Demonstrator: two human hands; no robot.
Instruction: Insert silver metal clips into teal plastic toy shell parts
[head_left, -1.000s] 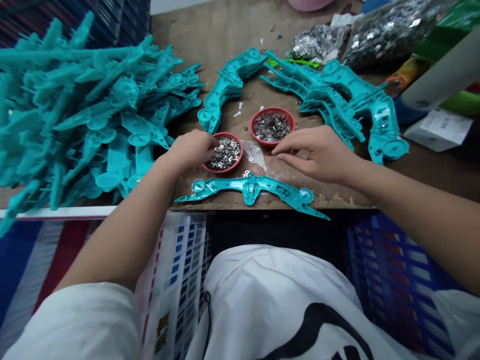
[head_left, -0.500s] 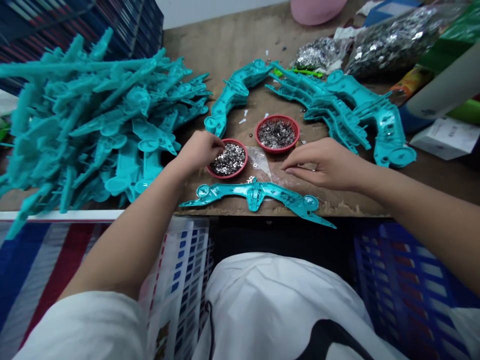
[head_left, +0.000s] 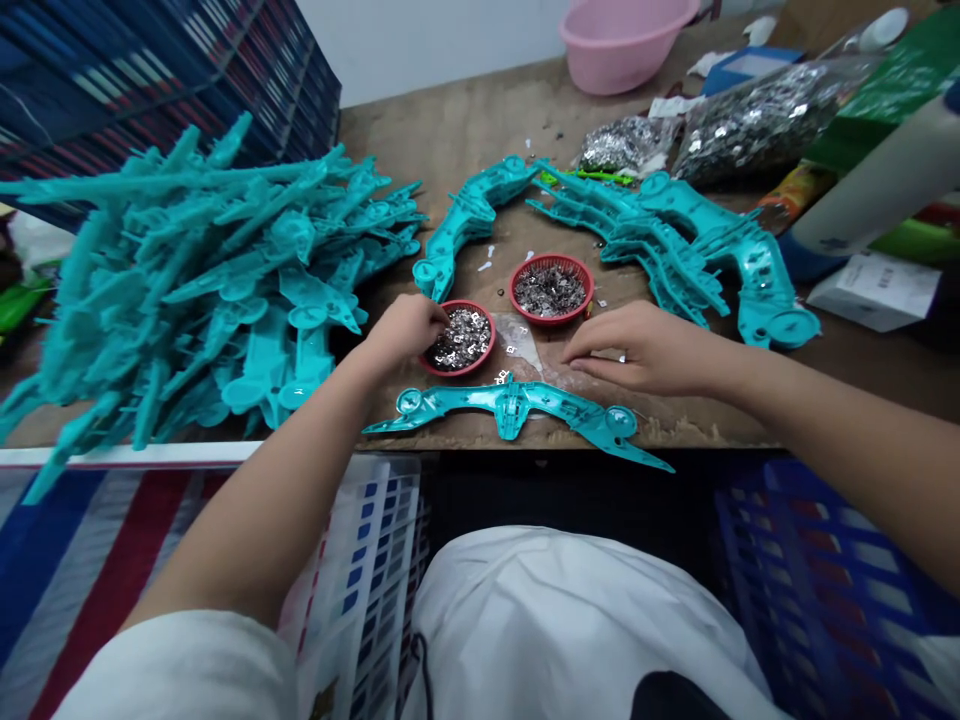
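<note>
My left hand [head_left: 409, 328] is at the left rim of a small red basket [head_left: 459, 374] filled with small shiny metal pieces [head_left: 461, 338]. Its fingertips are pinched together over the pieces; what they hold is hidden. My right hand [head_left: 645, 348] hovers above the table, right of the front basket, thumb and fingers closed towards each other. Anything between those tips is too small to make out. In front of both hands lies a long teal plastic bow-shaped part [head_left: 510, 408], touched by neither. A second red basket [head_left: 551, 319] with darker metal pieces stands behind.
A big heap of teal parts [head_left: 247, 260] covers the left of the table, before a blue crate [head_left: 247, 70]. More teal parts [head_left: 660, 235] lie at the back right. Beyond are bags of metal pieces [head_left: 750, 120], a pink basin [head_left: 622, 45] and a white box [head_left: 877, 290].
The view has tilted up slightly, so everything sits lower in the picture and more of the basin shows. Both hands keep nearly the same place and pose.
</note>
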